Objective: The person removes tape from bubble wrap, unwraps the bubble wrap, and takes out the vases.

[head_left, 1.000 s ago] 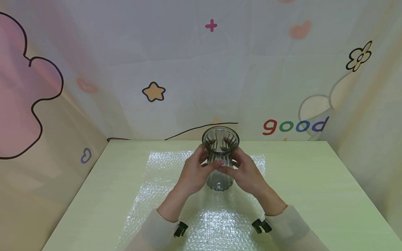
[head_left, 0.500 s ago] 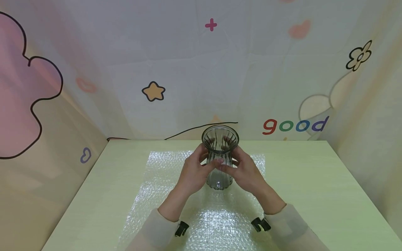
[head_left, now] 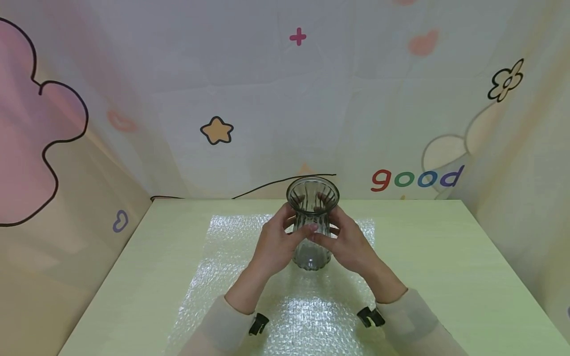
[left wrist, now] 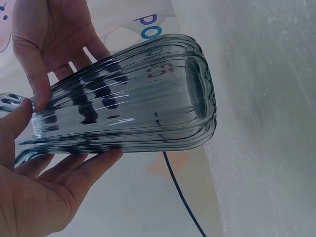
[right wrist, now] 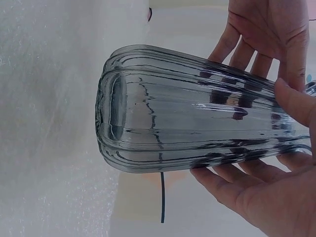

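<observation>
A ribbed grey glass vase [head_left: 311, 254] with a flared round rim stands upright between both hands, over a sheet of bubble wrap [head_left: 307, 326]. My left hand [head_left: 276, 242] grips its narrow neck from the left, thumb across the front. From the other side my right hand [head_left: 349, 242] holds the same neck, and the two thumbs meet in front. Both wrist views show fingers wrapped behind the glass vase [left wrist: 143, 98], seen dark through it. In the right wrist view the thick base of the vase [right wrist: 116, 108] hangs close over the bubble wrap [right wrist: 49, 123].
The bubble wrap lies flat on a pale green table [head_left: 445, 277]. Behind and at both sides hangs a printed curtain [head_left: 267, 89] with a star, hearts and the word "good". A black clip [head_left: 370, 317] shows by the right cuff, another black clip [head_left: 258, 324] by the left.
Hardly anything differs: both hands keep their hold on the vase in the same place. The whole head view shifts by a few pixels.
</observation>
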`<move>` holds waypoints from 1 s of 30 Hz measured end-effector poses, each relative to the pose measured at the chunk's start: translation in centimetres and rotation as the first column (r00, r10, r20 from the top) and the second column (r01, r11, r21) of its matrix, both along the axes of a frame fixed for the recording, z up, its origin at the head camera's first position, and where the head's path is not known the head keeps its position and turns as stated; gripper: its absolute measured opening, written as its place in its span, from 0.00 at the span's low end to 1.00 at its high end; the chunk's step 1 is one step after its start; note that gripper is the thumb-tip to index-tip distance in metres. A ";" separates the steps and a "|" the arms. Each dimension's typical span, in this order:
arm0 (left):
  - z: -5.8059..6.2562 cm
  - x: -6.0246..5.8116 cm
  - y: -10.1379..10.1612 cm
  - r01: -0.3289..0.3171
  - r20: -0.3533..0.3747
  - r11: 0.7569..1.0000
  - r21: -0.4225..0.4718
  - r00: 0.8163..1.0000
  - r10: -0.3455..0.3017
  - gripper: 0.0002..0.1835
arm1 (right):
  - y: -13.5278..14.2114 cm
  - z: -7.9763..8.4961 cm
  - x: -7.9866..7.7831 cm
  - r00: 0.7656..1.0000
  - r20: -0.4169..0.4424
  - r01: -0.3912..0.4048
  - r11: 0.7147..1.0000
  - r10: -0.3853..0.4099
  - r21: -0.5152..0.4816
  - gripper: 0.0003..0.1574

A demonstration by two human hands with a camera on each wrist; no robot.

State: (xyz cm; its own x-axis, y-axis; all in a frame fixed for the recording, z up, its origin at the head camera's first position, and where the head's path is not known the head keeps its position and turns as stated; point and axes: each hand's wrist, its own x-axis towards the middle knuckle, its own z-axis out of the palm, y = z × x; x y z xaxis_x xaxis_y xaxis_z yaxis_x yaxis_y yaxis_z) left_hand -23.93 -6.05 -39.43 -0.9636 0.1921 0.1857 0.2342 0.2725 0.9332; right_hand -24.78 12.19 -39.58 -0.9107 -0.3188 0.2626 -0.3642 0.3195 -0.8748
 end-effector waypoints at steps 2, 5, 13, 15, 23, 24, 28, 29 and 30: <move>0.0 0.0 0.1 0.000 -0.003 1.000 0.002 1.000 0.000 0.32 | 0.0 0.0 0.0 1.000 -0.002 0.003 1.000 -0.003 0.003 0.44; 0.1 0.0 0.1 -0.001 -0.002 1.000 0.005 1.000 0.001 0.32 | 0.1 0.0 0.0 1.000 -0.004 0.003 1.000 -0.003 0.008 0.43; 0.2 -0.1 0.5 0.000 0.001 1.000 0.016 1.000 0.000 0.32 | 0.4 0.2 0.1 1.000 -0.010 0.019 0.999 -0.019 0.031 0.45; 0.2 -0.1 0.7 0.000 -0.001 1.000 0.019 1.000 0.000 0.33 | 0.6 0.2 0.1 1.000 -0.018 0.021 0.999 -0.021 0.031 0.45; -0.1 -0.5 1.7 -0.012 -0.012 1.000 0.006 1.000 0.012 0.34 | 1.2 0.5 0.1 0.998 -0.016 0.063 0.997 -0.063 0.047 0.49; -0.1 -0.5 1.9 -0.014 -0.011 1.000 0.005 1.000 0.014 0.34 | 1.3 0.5 0.1 0.998 -0.011 0.067 0.997 -0.067 0.049 0.49; -0.1 -0.6 2.4 -0.020 -0.013 1.000 0.007 1.000 0.020 0.34 | 1.6 0.7 0.1 0.996 0.002 0.084 0.994 -0.085 0.064 0.49; 0.0 -0.7 2.6 -0.019 -0.013 1.000 0.008 1.000 0.020 0.34 | 1.7 0.7 0.1 0.996 0.004 0.090 0.994 -0.091 0.067 0.49; 0.0 -0.7 2.7 -0.021 -0.015 1.000 0.007 1.000 0.021 0.34 | 1.8 0.8 0.1 0.995 0.002 0.095 0.993 -0.095 0.069 0.48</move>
State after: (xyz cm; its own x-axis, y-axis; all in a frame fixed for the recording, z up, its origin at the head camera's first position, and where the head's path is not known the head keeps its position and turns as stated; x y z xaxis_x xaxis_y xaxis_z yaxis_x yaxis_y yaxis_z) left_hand -24.61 -3.37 -39.41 -0.9645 0.1706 0.2017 0.2427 0.2709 0.9315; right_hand -24.69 13.98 -38.82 -0.9391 -0.2477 0.2381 -0.3245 0.4118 -0.8515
